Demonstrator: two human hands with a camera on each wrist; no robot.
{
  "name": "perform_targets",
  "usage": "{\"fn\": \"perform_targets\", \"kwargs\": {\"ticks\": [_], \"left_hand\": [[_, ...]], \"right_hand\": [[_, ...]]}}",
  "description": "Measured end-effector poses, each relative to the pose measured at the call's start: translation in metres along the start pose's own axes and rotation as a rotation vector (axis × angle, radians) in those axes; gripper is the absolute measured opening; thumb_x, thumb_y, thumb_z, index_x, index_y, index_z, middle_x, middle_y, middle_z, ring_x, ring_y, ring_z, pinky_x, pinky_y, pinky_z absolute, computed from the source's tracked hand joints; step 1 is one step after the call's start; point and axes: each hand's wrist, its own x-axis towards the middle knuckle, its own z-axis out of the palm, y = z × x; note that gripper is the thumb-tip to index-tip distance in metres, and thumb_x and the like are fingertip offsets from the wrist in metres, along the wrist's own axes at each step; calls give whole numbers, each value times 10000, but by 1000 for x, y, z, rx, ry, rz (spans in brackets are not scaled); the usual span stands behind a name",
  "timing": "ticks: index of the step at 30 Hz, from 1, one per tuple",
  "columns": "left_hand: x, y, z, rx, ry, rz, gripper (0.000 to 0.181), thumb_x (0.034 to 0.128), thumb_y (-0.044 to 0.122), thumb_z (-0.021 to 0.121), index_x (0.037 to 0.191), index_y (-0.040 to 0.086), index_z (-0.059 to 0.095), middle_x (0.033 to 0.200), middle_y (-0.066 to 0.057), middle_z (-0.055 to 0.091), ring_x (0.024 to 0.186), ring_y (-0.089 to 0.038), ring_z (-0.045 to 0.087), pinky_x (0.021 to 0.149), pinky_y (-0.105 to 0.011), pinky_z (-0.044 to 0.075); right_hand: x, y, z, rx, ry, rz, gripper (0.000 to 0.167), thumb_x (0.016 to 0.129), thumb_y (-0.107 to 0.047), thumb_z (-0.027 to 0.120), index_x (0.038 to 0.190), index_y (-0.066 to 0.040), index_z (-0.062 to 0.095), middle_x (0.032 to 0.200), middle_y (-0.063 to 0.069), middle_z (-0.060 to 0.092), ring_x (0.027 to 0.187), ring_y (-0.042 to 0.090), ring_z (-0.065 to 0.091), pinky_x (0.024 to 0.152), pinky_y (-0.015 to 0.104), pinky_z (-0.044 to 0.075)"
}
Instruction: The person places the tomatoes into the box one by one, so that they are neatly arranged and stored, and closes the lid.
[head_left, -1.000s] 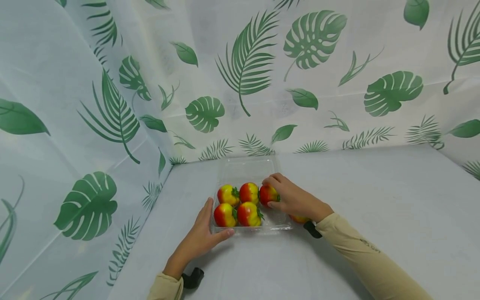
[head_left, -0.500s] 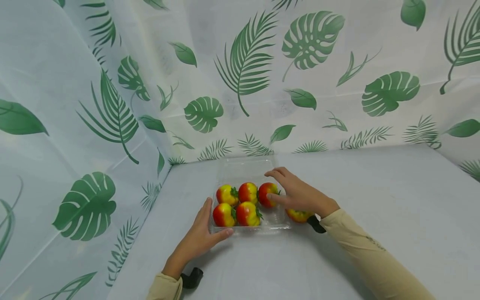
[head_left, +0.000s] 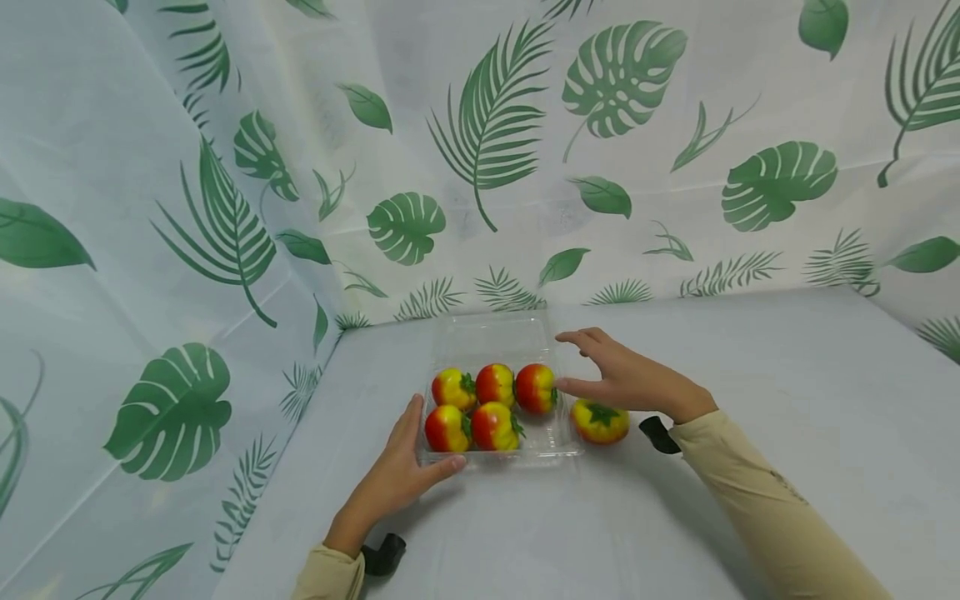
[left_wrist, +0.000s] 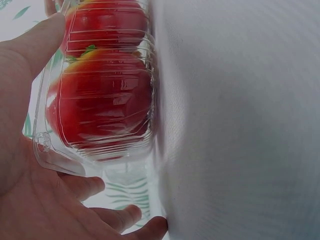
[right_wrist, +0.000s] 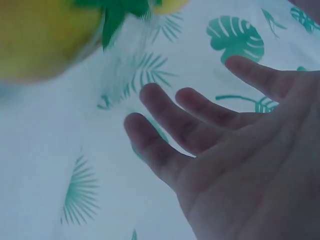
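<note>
Fruit (head_left: 536,388) is sitting released in the box (head_left: 546,435) as the right hand (head_left: 630,377) is withdrawing, grip wide, leaving one loose fruit (head_left: 600,423) outside.

Red-and-yellow fruits (head_left: 495,427) bear green tops (head_left: 602,413), the desk (head_left: 750,367) is plain white, the white backdrop (head_left: 483,158) green-leaf-printed, the sleeves (head_left: 772,500) beige.

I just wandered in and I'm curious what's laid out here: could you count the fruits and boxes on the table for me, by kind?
Open clear box: 1
Red-and-yellow fruits inside it: 5
Loose fruit on the table beside it: 1
Total: 7
</note>
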Motion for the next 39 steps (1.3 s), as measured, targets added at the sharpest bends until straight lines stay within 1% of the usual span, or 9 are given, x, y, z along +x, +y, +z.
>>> {"fn": "perform_targets", "kwargs": {"ticks": [5, 9, 15, 21, 26, 29, 33, 35, 39], "left_hand": [[0, 0, 1, 0, -2, -2, 1229, 915, 566, 808, 1722, 53, 36, 1787, -160, 46, 1633, -371, 93, 1270, -611, 143], [1, 0, 1, 0, -3, 0, 1235, 912, 568, 809, 1723, 56, 31, 1787, -162, 45, 1633, -371, 93, 1270, -610, 145], [1, -1, 1, 2, -5, 4, 1242, 911, 577, 806, 1722, 56, 22, 1788, -156, 36, 1635, -357, 84, 1276, -593, 135], [0, -1, 0, 2, -6, 4, 1249, 905, 591, 805, 1723, 62, 23, 1790, -146, 33, 1636, -353, 85, 1276, -594, 137], [0, -1, 0, 6, -6, 5, 1249, 904, 595, 802, 1723, 59, 26, 1790, -144, 31, 1636, -351, 85, 1277, -587, 136], [0, 0, 0, 10, -8, 3, 1246, 906, 594, 799, 1722, 57, 25, 1790, -145, 32, 1636, -350, 84, 1278, -585, 136], [0, -1, 0, 7, -6, 0, 1245, 906, 585, 804, 1722, 54, 29, 1790, -148, 37, 1636, -352, 86, 1277, -590, 138], [0, 0, 0, 5, -6, -3, 1244, 905, 583, 805, 1722, 55, 29, 1790, -148, 37, 1636, -353, 86, 1276, -591, 139], [0, 0, 0, 4, -7, -6, 1246, 903, 591, 803, 1723, 56, 33, 1790, -151, 36, 1636, -357, 85, 1275, -594, 139]], "right_hand": [[-8, 5, -5, 4, -21, 36, 854, 992, -504, 738, 1638, -73, 380, 1600, 267, 371, 1399, 492, 482, 1062, 650, 501], [-13, 7, -7, 11, -46, 54, 862, 983, -474, 759, 1641, -74, 370, 1606, 270, 366, 1410, 497, 466, 1076, 664, 482], [-19, 2, -7, 24, -112, 103, 910, 947, -455, 800, 1648, -86, 351, 1628, 284, 325, 1431, 514, 424, 1095, 714, 432], [-23, 3, -5, -11, -152, 144, 942, 897, -389, 842, 1645, -85, 356, 1618, 307, 312, 1395, 519, 448, 1074, 732, 438], [-23, 6, -3, 6, -191, 179, 949, 875, -360, 856, 1641, -86, 367, 1596, 305, 343, 1366, 493, 474, 1076, 713, 448], [-22, 9, 0, -4, -215, 191, 938, 862, -372, 872, 1619, -89, 394, 1540, 288, 403, 1296, 449, 520, 1049, 676, 484], [-19, 14, 6, -27, -233, 193, 904, 845, -374, 887, 1580, -105, 435, 1425, 221, 479, 1217, 382, 560, 1008, 616, 523], [-18, 16, 9, -31, -243, 198, 876, 841, -361, 887, 1564, -125, 454, 1377, 182, 494, 1197, 354, 565, 996, 594, 532], [-17, 16, 14, -33, -267, 197, 819, 835, -312, 880, 1531, -140, 484, 1306, 144, 501, 1160, 314, 562, 969, 558, 539]]}}
